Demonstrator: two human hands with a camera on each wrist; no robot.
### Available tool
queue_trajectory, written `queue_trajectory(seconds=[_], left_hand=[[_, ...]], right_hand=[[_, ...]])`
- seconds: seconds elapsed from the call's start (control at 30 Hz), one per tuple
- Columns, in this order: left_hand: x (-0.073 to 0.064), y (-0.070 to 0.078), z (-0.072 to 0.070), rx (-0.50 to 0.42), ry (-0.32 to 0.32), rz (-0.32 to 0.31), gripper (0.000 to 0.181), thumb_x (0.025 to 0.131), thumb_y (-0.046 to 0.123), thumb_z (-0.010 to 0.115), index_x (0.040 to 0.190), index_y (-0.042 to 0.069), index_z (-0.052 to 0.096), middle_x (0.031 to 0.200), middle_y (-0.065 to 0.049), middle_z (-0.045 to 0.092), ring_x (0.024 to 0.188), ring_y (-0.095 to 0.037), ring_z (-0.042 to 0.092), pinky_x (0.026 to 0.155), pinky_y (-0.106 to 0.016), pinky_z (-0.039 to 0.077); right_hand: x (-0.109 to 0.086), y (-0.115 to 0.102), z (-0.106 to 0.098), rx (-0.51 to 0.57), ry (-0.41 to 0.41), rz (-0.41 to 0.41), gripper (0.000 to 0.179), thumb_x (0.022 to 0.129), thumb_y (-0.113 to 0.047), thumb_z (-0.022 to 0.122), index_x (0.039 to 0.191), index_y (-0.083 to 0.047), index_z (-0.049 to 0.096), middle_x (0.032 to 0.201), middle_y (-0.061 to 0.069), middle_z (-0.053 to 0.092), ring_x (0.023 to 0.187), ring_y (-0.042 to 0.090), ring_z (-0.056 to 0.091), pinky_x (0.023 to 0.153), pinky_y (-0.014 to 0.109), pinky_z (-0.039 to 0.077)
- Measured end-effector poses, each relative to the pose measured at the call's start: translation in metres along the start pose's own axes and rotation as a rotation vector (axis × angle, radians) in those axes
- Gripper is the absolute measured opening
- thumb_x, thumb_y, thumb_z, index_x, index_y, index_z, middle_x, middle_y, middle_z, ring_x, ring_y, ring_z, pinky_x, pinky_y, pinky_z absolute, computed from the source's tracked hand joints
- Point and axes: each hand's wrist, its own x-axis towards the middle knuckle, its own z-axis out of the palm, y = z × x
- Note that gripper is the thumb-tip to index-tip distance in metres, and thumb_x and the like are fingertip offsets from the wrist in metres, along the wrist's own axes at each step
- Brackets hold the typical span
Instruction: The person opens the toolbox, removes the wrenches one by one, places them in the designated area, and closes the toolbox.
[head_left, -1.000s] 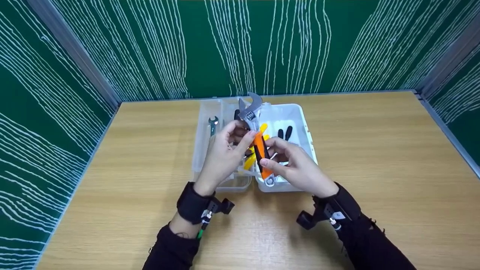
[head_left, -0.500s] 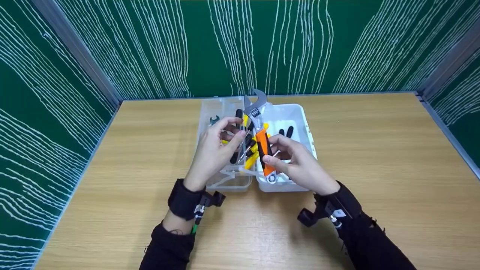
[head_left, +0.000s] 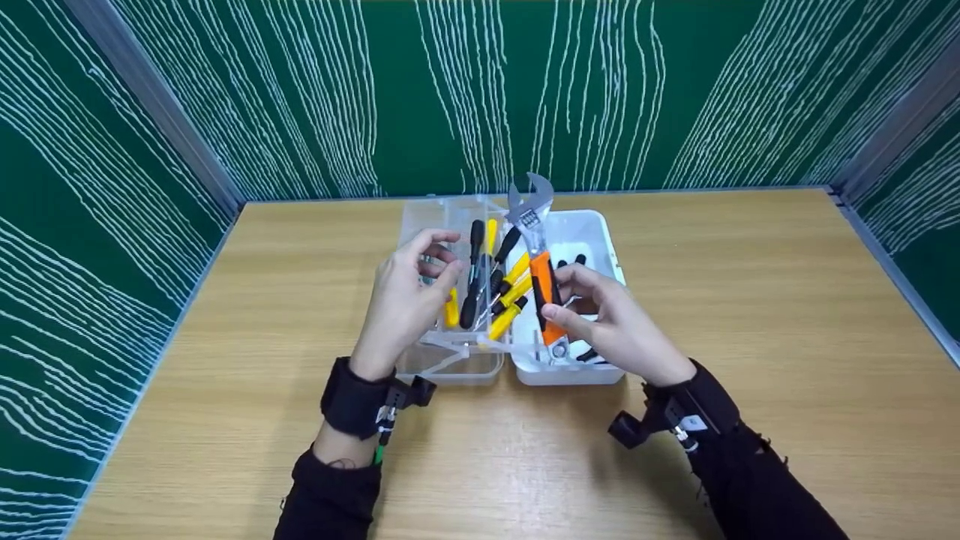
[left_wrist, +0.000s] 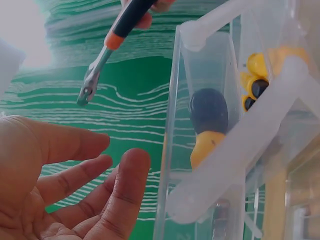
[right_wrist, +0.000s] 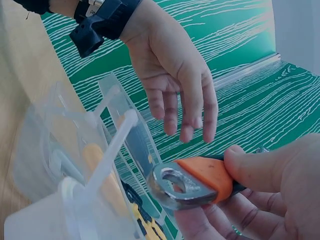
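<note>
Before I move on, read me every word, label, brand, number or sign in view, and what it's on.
None can be read with certainty.
White label on the left wrist strap: dark marks like letters, too small and blurred to quote.
White tag on the right wrist strap: too small to read.
Adjustable wrench: no legible marking.
White box: nothing legible.

We see our bare left hand (left_wrist: 65, 184), loosely bent, near a translucent plastic case (left_wrist: 172, 112) and apart from a black-and-orange-handled silver wrench (left_wrist: 114, 41).
</note>
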Motion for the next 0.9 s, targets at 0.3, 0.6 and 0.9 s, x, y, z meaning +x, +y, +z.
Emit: queue_trajectory(seconds=[0.3, 0.6, 0.9], left_hand=[[0.0, -0.006, -0.004, 0.042, 0.02, 0.011, 0.032, 0.102, 0.009, 0.072, 0.134, 0.013, 0.071, 0.113, -0.008, 0.074, 0.095, -0.026, 0.067, 0.086, -0.035, 0.059], [0.002, -0.007, -0.006, 0.056, 0.021, 0.021, 0.032, 0.102, 0.01, 0.072, 0.134, 0.013, 0.071, 0.11, -0.009, 0.073, 0.091, -0.025, 0.068, 0.077, -0.031, 0.059], [0.003, -0.009, -0.006, 0.073, 0.021, 0.006, 0.034, 0.102, 0.011, 0.073, 0.136, 0.011, 0.07, 0.111, -0.009, 0.074, 0.093, -0.025, 0.069, 0.079, -0.033, 0.06]], right_hand=[[-0.003, 0.006, -0.011, -0.031, 0.019, 0.044, 0.036, 0.105, -0.019, 0.071, 0.136, -0.004, 0.06, 0.111, 0.012, 0.067, 0.096, 0.025, 0.071, 0.079, 0.026, 0.064], [-0.009, 0.011, -0.027, -0.079, 0.055, 0.05, 0.035, 0.105, -0.018, 0.07, 0.136, -0.004, 0.06, 0.107, 0.012, 0.067, 0.091, 0.025, 0.069, 0.075, 0.025, 0.063], [-0.016, 0.02, -0.042, -0.078, 0.086, 0.077, 0.037, 0.106, -0.018, 0.069, 0.137, -0.002, 0.059, 0.109, 0.014, 0.066, 0.092, 0.024, 0.07, 0.074, 0.027, 0.064]])
